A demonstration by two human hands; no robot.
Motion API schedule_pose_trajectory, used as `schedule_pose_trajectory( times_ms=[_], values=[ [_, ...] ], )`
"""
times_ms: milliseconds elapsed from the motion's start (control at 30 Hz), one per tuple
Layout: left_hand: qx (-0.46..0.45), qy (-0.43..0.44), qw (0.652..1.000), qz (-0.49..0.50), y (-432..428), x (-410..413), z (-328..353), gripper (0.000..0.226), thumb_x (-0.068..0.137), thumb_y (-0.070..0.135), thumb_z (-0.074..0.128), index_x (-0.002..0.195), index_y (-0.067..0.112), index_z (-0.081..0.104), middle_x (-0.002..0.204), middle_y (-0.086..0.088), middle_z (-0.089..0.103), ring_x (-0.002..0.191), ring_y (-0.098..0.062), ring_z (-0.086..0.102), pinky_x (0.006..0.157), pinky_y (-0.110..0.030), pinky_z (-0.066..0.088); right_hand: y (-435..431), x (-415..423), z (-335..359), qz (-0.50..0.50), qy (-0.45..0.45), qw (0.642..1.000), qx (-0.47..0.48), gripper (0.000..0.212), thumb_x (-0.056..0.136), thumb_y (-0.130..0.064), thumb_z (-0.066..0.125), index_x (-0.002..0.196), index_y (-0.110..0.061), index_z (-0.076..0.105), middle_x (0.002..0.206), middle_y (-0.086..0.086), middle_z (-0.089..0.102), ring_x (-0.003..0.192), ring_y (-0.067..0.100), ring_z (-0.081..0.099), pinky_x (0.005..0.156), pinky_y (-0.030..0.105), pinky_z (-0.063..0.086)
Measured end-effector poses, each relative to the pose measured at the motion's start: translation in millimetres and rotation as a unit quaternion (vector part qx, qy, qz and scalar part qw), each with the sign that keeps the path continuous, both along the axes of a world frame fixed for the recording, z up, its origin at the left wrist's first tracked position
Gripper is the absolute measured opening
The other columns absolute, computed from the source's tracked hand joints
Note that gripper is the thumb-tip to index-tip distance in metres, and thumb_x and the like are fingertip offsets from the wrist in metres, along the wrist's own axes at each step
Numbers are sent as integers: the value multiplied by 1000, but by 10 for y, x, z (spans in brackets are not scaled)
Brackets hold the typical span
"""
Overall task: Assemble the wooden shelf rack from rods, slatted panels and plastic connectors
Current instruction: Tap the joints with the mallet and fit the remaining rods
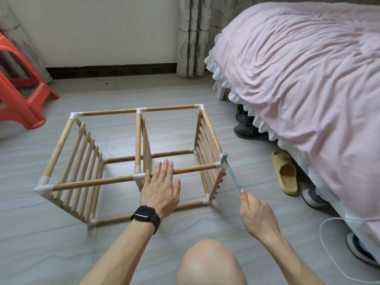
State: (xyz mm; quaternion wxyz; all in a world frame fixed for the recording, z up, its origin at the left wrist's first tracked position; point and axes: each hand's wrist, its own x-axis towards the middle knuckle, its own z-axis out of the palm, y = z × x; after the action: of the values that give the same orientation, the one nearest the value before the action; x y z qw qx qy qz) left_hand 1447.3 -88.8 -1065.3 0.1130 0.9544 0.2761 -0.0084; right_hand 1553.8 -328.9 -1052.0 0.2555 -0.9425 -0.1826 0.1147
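The wooden shelf rack [115, 182] lies on its side on the grey tiled floor, with rods joined by white plastic connectors and three slatted panels standing upright in it. My left hand [159, 188], with a black watch on the wrist, lies flat with straight fingers on the near top rod, just right of the middle connector [138, 177]. My right hand [257, 214] grips the handle of a small teal hammer [231, 171]. The hammer's head is at the white corner connector [219, 165] on the rack's near right top corner.
A bed with a pink cover [308, 79] fills the right side, with a yellow slipper [284, 175] and dark shoes [244, 124] at its foot. An orange plastic stool [18, 99] stands at the left. My bare knee [209, 262] is at the bottom. A white cable [329, 254] loops on the floor.
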Motion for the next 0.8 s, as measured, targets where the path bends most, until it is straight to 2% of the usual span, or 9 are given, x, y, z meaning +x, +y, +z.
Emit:
schedule_pose_trajectory(
  times_ms=[133, 233, 333, 367, 467, 600, 700, 733, 800],
  values=[
    [-6, 4, 1000, -3, 13, -16, -16, 65, 103, 48, 11, 156, 21, -17, 163, 5, -20, 151, -13, -17, 118, -39, -15, 28, -20, 69, 2, -10, 1000, -4, 47, 105, -45, 19, 71, -24, 44, 84, 11, 67, 88, 38, 59, 70, 41, 35],
    [-9, -1, 1000, -1, -9, -11, -21, 67, 104, 48, 16, 154, 22, -20, 161, 7, -24, 150, -12, -20, 120, -40, -15, 31, -56, 308, 3, -69, 987, 147, 49, 107, -42, 23, 70, -21, 48, 61, 3, 57, 62, 17, 55, 58, 30, 40],
    [-8, -1, 1000, -3, 5, -33, -58, 67, 104, 48, 16, 152, 24, -23, 161, 7, -25, 149, -11, -22, 120, -39, -17, 46, -119, 302, -14, -172, 936, 307, 45, 105, -41, 24, 68, -22, 42, 54, -2, 45, 56, 17, 49, 51, 21, 35],
    [-7, -1, 1000, -3, 16, -39, -61, 67, 104, 48, 16, 151, 24, -24, 161, 7, -25, 149, -11, -22, 120, -39, -17, 57, -111, 261, -13, -152, 945, 291, 45, 105, -42, 22, 68, -24, 41, 55, -2, 46, 56, 17, 48, 52, 21, 36],
    [-10, 5, 1000, -4, 23, -30, -46, 67, 104, 50, 16, 151, 24, -24, 161, 7, -24, 149, -12, -21, 120, -40, -16, -22, -136, 136, 1, -10, 997, 73, 50, 105, -47, 16, 73, -23, 46, 68, 6, 60, 63, 19, 48, 64, 35, 38],
    [-14, 12, 1000, -2, 22, -12, -40, 69, 103, 51, 17, 154, 23, -20, 162, 7, -23, 150, -12, -20, 121, -41, -14, -17, -155, 168, -34, -120, 961, 248, 52, 105, -51, 17, 68, -24, 42, 55, -2, 51, 54, 13, 51, 51, 18, 34],
    [-12, 21, 1000, -5, 8, -44, -24, 69, 104, 50, 17, 154, 23, -21, 161, 7, -24, 150, -12, -21, 122, -41, -13, 53, -120, 148, 13, -13, 997, 78, 48, 105, -47, 15, 70, -27, 42, 74, 11, 65, 73, 24, 62, 64, 36, 40],
    [-16, 24, 1000, -5, 6, -45, -11, 69, 104, 50, 17, 154, 23, -22, 161, 7, -24, 150, -12, -21, 122, -41, -13, 40, -115, 160, 4, -12, 997, 71, 47, 106, -44, 17, 71, -26, 43, 75, 12, 66, 75, 25, 62, 65, 37, 41],
    [-16, 30, 999, -6, -4, -37, -18, 70, 103, 50, 18, 154, 22, -22, 161, 7, -24, 150, -12, -20, 122, -41, -13, 5, -183, 198, -34, -109, 971, 211, 47, 106, -45, 20, 70, -25, 44, 60, 5, 57, 62, 15, 55, 56, 21, 39]
  ],
)
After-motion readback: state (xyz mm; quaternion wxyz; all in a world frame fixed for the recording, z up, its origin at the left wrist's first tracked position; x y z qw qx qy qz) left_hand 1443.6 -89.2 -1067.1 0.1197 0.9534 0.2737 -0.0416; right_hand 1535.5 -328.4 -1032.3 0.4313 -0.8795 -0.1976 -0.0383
